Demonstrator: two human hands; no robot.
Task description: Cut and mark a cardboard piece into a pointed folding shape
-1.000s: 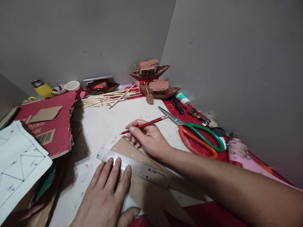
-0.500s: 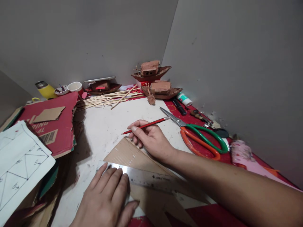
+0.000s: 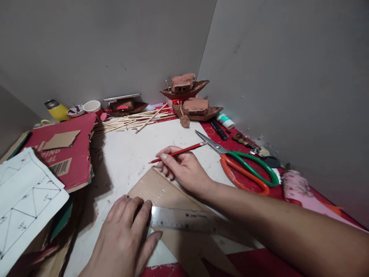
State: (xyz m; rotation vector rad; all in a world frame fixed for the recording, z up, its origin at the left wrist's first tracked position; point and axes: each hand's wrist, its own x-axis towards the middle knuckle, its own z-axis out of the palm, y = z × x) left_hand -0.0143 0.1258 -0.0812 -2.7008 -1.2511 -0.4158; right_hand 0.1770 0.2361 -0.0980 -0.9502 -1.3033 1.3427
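Note:
My right hand holds a red pencil in its fingers, its tip pointing left just past the far corner of a brown cardboard piece. That hand rests by the cardboard's far edge. A clear ruler lies across the cardboard. My left hand has its fingers bent over the ruler's left end, hiding it, with the thumb apart on the near side. Large scissors with one green and one orange handle lie beyond my right hand, blades touching or close to the pencil's back end.
A white board covers much of the table. At left are a red carton piece and a paper with line drawings. Thin wooden sticks, model boats, a paper cup and a yellow bottle stand along the back.
My left hand's fingers have drawn back and bent over the ruler's end. The ruler has shifted slightly towards me. My right hand and the pencil have hardly moved.

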